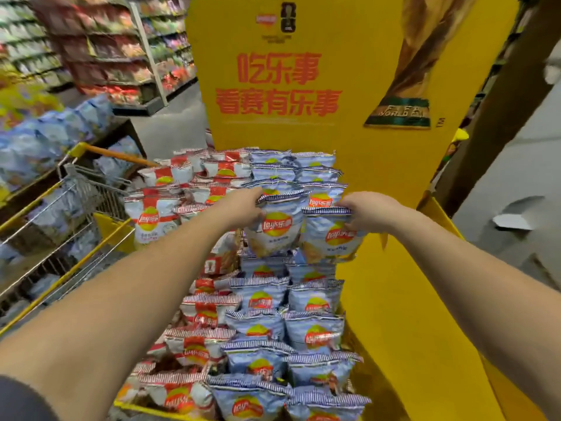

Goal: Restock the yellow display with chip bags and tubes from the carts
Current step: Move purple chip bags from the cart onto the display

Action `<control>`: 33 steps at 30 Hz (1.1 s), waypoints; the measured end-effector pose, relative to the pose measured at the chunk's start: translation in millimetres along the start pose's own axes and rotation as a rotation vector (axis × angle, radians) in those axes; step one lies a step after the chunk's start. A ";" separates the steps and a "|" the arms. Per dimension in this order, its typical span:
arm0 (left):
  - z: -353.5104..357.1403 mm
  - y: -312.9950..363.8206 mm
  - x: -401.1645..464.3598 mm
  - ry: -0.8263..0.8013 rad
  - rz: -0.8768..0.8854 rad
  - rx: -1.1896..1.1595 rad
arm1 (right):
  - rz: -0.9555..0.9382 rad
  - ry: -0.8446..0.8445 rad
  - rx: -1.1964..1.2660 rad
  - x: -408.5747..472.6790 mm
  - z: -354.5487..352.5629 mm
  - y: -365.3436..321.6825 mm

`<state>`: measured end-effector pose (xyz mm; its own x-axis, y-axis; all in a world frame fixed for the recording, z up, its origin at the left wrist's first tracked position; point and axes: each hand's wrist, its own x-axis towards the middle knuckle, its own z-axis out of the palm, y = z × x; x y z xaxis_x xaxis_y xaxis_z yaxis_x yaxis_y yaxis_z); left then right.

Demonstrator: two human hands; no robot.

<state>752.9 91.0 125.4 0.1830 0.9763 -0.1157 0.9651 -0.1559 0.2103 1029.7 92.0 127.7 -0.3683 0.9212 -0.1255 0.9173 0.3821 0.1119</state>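
The yellow display (394,299) stands in front of me, its tiers packed with red-and-white chip bags (194,344) on the left and light blue chip bags (312,332) on the right. My left hand (243,208) grips the top edge of one blue chip bag (274,229) at the front of the upper tier. My right hand (368,214) grips the top of a second blue bag (331,235) right beside it. Both bags hang upright, side by side. No tubes are in sight.
A wire shopping cart (79,208) with yellow trim holds blue bags at my left. Store shelves (100,56) line the aisle behind it. A yellow header board (349,86) rises behind the display. Grey floor with a white cardboard scrap (513,220) lies to the right.
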 end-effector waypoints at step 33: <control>54.9 -4.9 34.2 0.333 -0.250 0.059 | 0.262 0.354 0.328 71.3 83.1 -30.3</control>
<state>764.8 116.9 67.1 -0.1197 0.9788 0.1660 0.9829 0.0933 0.1586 988.2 140.0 33.4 -0.0974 0.9727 0.2108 0.9632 0.1454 -0.2259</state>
